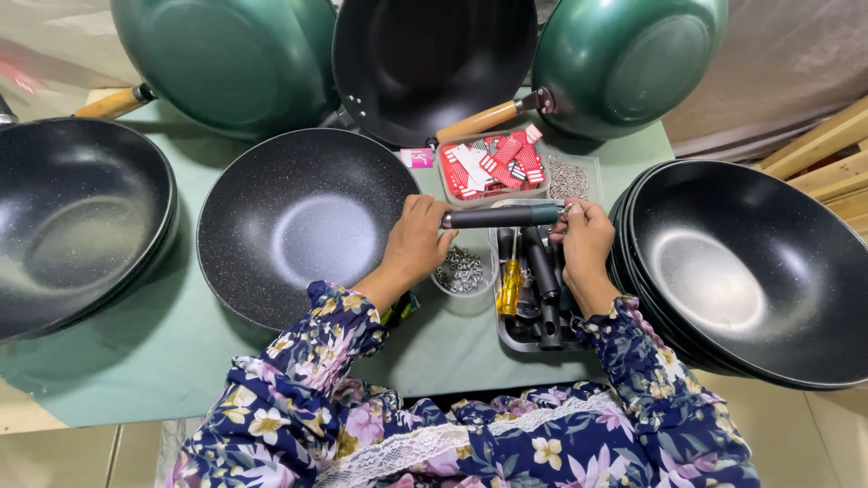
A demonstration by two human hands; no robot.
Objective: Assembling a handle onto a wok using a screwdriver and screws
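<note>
A black speckled wok (303,221) lies on the green table mat in front of me. My left hand (416,239) grips the near end of its dark handle (502,217), right where the handle meets the wok's rim. My right hand (586,237) pinches the far, greenish end of the same handle. The handle lies level between both hands, above a small bowl of metal washers (463,269) and a black tray (533,321) holding more dark handles and a yellow screwdriver (511,282).
A stack of black woks (750,271) sits at the right, another black wok (77,221) at the left. Green woks with wooden handles (226,59) (624,54) and a black one (429,59) lean at the back. A box of red-and-white tags (493,167) and a tray of small screws (571,178) lie behind the handle.
</note>
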